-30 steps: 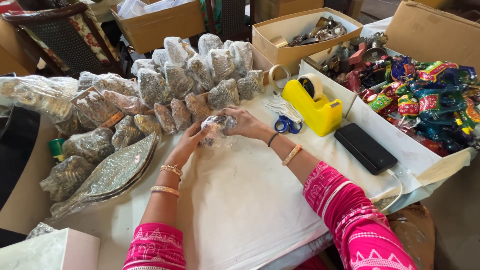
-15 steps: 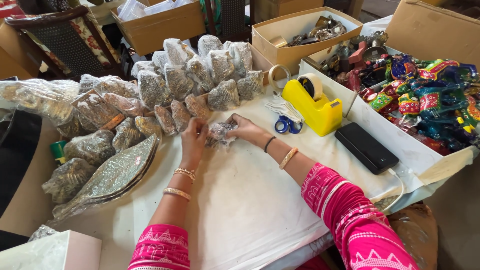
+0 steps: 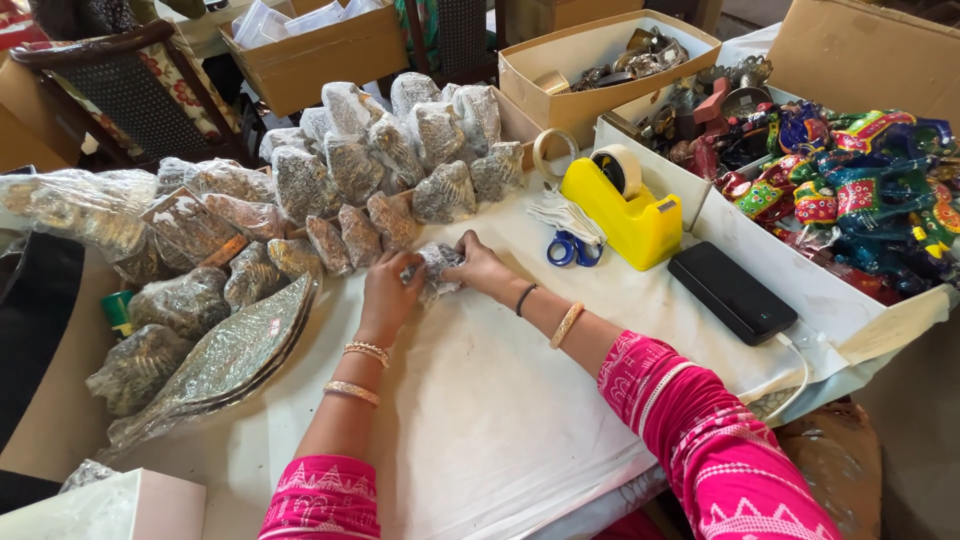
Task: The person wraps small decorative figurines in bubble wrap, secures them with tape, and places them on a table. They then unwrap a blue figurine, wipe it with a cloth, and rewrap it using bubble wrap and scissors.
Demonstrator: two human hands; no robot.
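Both my hands hold a small clear plastic packet (image 3: 434,262) of dark metallic pieces, resting on the white cloth (image 3: 500,400) near the middle of the table. My left hand (image 3: 385,292) grips its left side and my right hand (image 3: 480,265) pinches its right side. Just beyond the packet lies a row of similar filled packets (image 3: 360,230), with a taller heap of packets (image 3: 400,130) behind them.
A yellow tape dispenser (image 3: 628,210), blue-handled scissors (image 3: 568,247) and a black phone (image 3: 730,292) lie to the right. A white box of colourful figures (image 3: 850,190) stands at far right, cardboard boxes (image 3: 590,55) behind. Bagged metallic plates (image 3: 225,350) lie left.
Both hands have carried the packet a little further from me, down onto the cloth next to the row of packets. My left hand has shifted its grip around the packet's left side.
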